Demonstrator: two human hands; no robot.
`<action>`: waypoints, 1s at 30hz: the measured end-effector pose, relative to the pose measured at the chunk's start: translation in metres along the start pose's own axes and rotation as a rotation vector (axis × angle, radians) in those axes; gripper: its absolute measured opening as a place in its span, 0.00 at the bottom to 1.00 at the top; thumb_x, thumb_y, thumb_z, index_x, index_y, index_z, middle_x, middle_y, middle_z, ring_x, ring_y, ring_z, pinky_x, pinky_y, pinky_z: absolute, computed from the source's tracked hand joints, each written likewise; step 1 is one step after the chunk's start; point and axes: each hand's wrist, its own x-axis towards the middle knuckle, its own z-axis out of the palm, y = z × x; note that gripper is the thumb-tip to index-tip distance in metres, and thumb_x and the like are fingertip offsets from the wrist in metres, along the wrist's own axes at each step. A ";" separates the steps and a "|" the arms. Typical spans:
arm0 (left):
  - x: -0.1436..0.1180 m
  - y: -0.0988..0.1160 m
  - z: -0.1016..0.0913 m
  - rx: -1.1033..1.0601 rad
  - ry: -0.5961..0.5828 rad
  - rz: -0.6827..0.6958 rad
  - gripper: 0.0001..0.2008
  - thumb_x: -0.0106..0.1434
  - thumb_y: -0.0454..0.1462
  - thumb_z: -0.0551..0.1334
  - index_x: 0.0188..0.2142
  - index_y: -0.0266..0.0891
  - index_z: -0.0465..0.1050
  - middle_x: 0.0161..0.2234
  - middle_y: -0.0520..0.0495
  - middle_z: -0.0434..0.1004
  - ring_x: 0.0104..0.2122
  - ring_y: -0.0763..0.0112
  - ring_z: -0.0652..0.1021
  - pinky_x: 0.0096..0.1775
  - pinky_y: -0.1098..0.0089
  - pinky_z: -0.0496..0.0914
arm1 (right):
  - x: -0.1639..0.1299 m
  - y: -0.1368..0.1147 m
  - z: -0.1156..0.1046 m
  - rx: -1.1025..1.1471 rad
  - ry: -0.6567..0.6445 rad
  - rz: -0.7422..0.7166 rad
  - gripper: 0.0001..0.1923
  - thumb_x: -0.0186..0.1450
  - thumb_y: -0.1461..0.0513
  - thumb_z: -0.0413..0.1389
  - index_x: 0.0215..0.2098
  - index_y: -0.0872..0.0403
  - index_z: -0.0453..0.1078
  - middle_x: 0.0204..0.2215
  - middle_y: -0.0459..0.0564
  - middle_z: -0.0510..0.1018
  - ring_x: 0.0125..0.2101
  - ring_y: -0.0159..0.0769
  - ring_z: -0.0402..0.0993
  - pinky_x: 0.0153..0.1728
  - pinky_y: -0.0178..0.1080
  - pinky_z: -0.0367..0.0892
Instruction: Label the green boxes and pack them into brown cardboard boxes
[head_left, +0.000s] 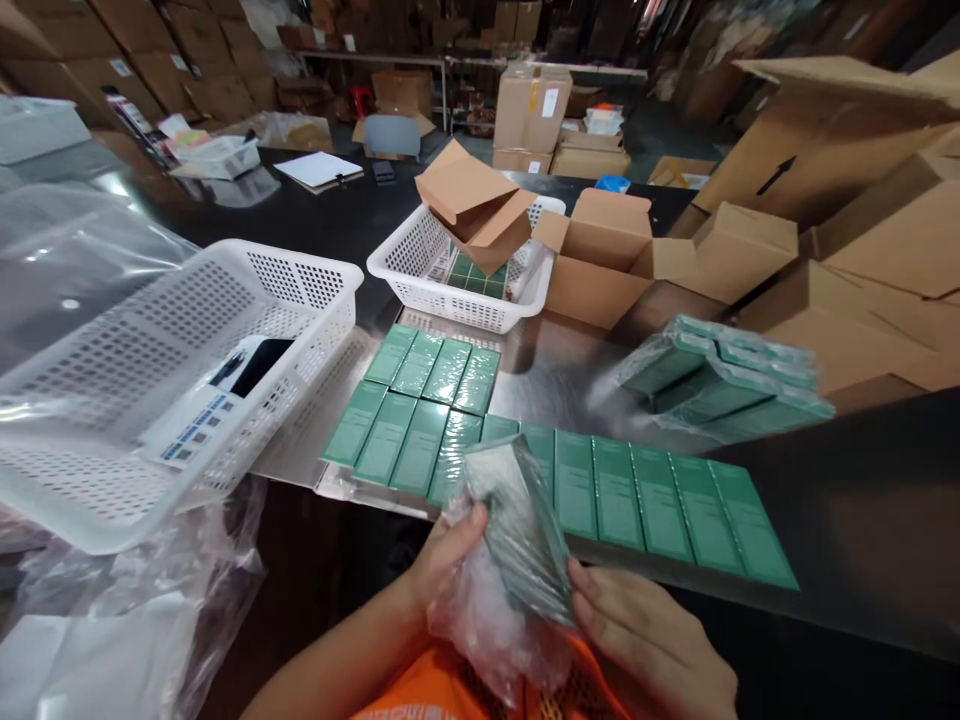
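Between my two hands, close to my body, is a green box in a clear plastic bag (525,535), tilted, with loose plastic bunched below it. My left hand (446,550) grips the bag's left side, thumb on top. On the right side, my right hand (645,625) presses its fingers against the box's edge. Just beyond them, flat green boxes (577,480) lie side by side in a long row on the metal table top. A second short row of green boxes (442,368) lies behind its left end. The held box hides part of the row.
A white basket (285,262) with printed sheets stands at left. Another white basket (450,300) holds green boxes and an open carton (480,205). Plastic-wrapped green boxes (735,385) are stacked at right, before brown cartons (862,300). Plastic bags (172,590) lie at lower left.
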 end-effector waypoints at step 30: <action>-0.005 -0.020 -0.007 0.784 -0.192 0.163 0.15 0.48 0.43 0.74 0.20 0.38 0.71 0.21 0.50 0.70 0.22 0.75 0.66 0.27 0.72 0.61 | 0.152 0.128 0.006 0.646 0.187 1.075 0.23 0.51 0.51 0.69 0.38 0.49 0.67 0.29 0.41 0.73 0.29 0.32 0.73 0.28 0.33 0.70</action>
